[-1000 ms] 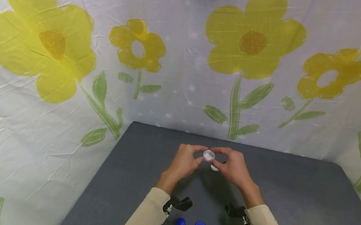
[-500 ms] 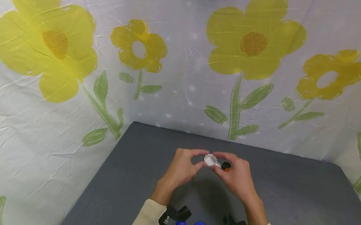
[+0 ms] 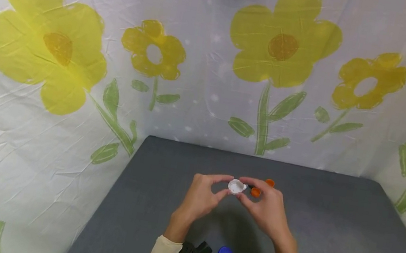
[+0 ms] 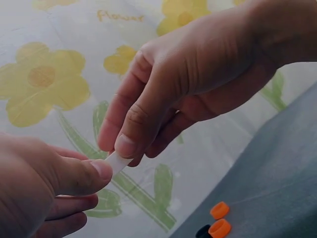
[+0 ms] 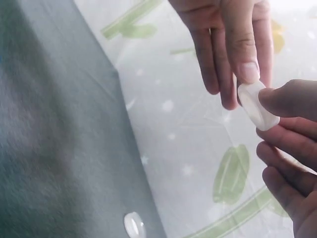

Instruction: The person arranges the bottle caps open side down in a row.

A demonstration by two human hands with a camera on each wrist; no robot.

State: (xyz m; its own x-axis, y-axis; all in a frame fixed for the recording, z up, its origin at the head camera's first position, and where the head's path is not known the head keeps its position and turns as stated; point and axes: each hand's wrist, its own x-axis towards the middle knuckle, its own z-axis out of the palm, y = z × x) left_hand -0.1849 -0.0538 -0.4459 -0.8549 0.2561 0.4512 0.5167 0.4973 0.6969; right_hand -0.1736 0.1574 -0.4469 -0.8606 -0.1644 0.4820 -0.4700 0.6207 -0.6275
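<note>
Two hands [image 3: 200,198], eight visible caps [image 3: 235,187], one table [image 3: 335,225]

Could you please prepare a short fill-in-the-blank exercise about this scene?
1. The left hand and the right hand together pinch one round ____ plastic cap.
2. In the left wrist view, ____ small round orange plastic caps lie by a black plastic cap.
3. The word printed on the white backdrop there reads ____.

Missing words: white; two; flower.

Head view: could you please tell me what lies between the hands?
A white cap, pinched by the left hand and right hand, in the head view.
</note>
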